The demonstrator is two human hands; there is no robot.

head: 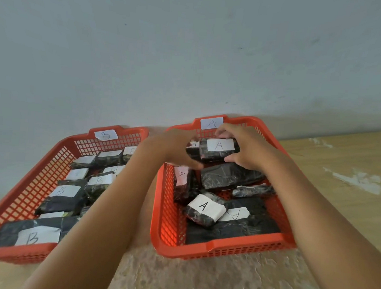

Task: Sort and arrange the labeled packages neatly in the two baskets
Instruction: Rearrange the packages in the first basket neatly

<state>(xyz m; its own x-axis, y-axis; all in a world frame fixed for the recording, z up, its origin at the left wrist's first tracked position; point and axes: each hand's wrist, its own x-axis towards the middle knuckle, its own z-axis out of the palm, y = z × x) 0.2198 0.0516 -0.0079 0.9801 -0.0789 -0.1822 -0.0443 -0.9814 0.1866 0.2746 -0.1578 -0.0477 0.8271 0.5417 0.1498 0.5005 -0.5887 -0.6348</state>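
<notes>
Both my forearms reached up from 6 o'clock toward the A basket (221, 250), which sat at about 3 o'clock from the B basket (14, 202) on the tabletop (350, 176), the two just beside each other and both backed against the wall (190, 55). My left hand (173, 150) and right hand (245, 147) together gripped one dark wrapped package (216, 151) with a white A label facing up, the left closed on its 9 o'clock end and the right curled over its 3 o'clock end and top. I held it above the far half of the A basket, near the rim tag marked A (211, 123). Whether a second package was pressed against its left end I could not tell (a sliver of another label showed there). Below it lay more A packages in a loose jumble: one standing on edge at 9 o'clock (181, 181), a large one with no label showing (230, 175), one tilted at 6 o'clock (203, 208). The B basket carried its own tag (106, 135) and held B packages (63, 194) lying flat in rough rows.
</notes>
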